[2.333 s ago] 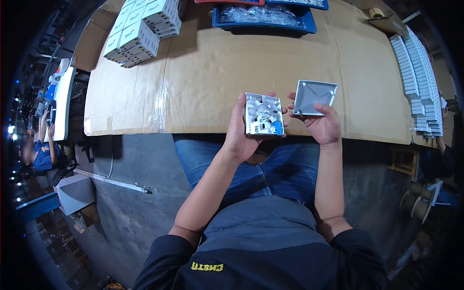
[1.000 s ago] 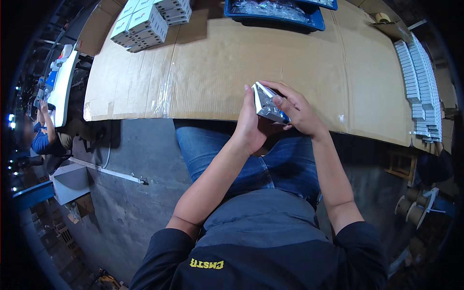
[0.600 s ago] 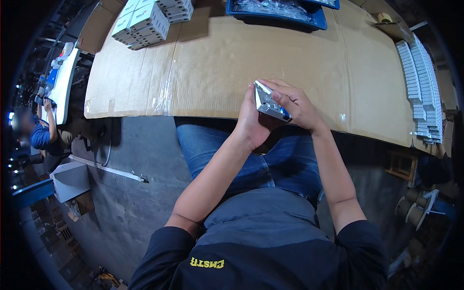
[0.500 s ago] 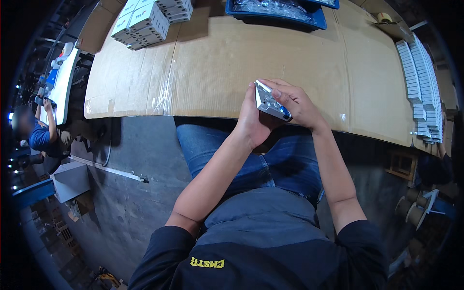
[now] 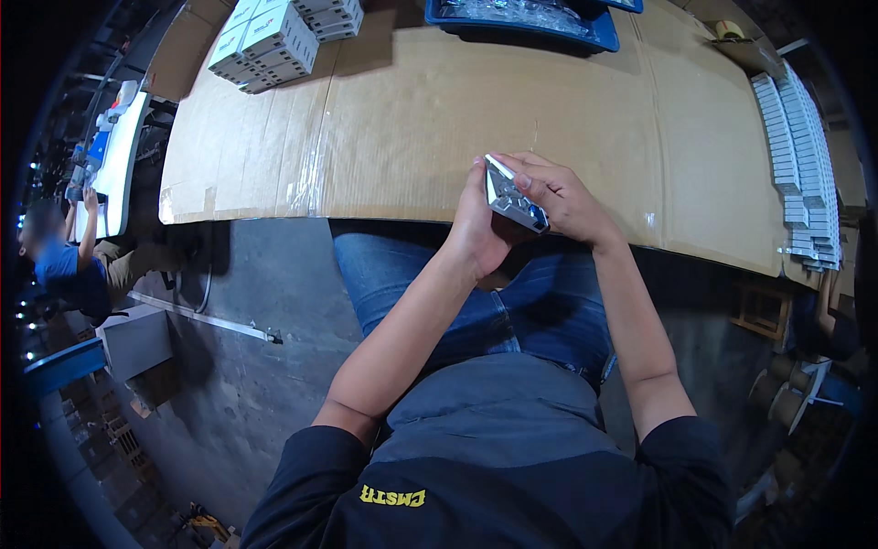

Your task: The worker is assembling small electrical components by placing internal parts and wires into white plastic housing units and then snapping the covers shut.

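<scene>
Between my two hands, above the near edge of the cardboard-covered table, is a small flat box [image 5: 510,199] with a white edge and a grey patterned face with a bit of blue. My left hand [image 5: 477,229] is closed round its left side and underside, thumb along the upper left edge. My right hand [image 5: 565,203] wraps the far and right side, its thumb pressing near the face. The fingers behind and under the box are partly hidden. Both forearms reach in from below, over my lap.
Stacked white cartons [image 5: 274,46] stand at the far left of the cardboard sheet [image 5: 412,110]. At the back, a blue tray [image 5: 530,33] holds clear plastic-wrapped items. Rows of white boxes [image 5: 805,165] line the right side. A tape roll [image 5: 729,30] sits upper right. A co-worker [image 5: 69,265] is far left.
The box tilts slightly differently, its face a little narrower to view. Both hands keep their hold almost in place. The co-worker at left has shifted a little.
</scene>
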A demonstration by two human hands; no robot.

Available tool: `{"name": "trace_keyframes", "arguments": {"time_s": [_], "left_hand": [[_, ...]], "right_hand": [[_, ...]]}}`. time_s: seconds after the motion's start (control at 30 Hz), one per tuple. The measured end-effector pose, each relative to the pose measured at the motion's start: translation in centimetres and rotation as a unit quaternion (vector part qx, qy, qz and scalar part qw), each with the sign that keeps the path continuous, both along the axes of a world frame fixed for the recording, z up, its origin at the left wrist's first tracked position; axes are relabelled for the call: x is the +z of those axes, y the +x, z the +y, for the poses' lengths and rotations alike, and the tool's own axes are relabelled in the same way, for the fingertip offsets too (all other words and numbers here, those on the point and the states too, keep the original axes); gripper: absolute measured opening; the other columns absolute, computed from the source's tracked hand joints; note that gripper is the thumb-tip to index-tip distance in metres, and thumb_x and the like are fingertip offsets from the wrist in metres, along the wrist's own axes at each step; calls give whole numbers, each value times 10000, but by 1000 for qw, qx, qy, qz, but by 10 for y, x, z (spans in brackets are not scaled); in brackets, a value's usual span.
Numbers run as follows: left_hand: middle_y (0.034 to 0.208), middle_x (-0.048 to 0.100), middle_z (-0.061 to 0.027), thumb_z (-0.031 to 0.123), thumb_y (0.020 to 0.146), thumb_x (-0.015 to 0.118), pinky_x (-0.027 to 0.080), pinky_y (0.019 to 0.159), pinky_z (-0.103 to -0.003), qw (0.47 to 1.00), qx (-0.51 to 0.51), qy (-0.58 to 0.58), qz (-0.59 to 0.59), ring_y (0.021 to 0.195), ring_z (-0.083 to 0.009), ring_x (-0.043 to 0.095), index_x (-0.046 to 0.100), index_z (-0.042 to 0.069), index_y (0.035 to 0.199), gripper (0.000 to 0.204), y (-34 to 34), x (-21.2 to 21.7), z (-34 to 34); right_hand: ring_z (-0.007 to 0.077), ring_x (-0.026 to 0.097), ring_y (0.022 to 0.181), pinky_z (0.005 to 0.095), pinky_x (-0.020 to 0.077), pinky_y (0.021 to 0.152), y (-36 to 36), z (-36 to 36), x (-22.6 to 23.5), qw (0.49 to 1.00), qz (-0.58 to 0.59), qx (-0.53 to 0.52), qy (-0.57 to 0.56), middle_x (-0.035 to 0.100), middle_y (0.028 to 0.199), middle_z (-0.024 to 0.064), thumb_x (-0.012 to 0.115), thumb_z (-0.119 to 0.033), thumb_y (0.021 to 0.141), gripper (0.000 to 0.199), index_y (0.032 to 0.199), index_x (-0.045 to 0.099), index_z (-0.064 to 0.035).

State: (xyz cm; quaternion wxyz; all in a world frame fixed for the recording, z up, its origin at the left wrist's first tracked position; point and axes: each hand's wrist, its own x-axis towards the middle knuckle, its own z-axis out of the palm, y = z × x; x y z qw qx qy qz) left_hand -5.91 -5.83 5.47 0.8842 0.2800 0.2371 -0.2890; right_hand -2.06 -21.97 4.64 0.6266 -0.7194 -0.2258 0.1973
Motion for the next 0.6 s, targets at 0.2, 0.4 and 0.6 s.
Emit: {"name": "trace_keyframes", "arguments": {"time_s": [0.2,0.4,0.6], "left_hand": [[1373,584,-133,677,1077,215,497,1050,-507,1000,8,15,0,1284,-303,580,468,138,1488,723,-3,-7,-2],[1244,629,-128,656,1088,234,533,1018,-508,999,16,28,-35,1189,-271,640,515,106,1406,694,-5,-20,1],[1284,627,-125,630,1084,344,539,1023,-462,998,41,56,-11,1192,-275,645,526,103,1414,648,-7,-15,-1]], "right_hand": [[223,592,1237,319,447,1068,-3,0,4,999,-14,9,-32,631,1331,112,584,-389,1076,538,1445,598,2],[285,487,1429,360,343,1197,-13,0,-1,1000,-11,5,-21,519,1550,166,538,-485,1066,664,1523,512,-4],[301,454,1479,380,362,1201,-21,-1,-11,998,-44,-10,-36,475,1608,151,581,-417,1060,616,1546,491,-49]]}}
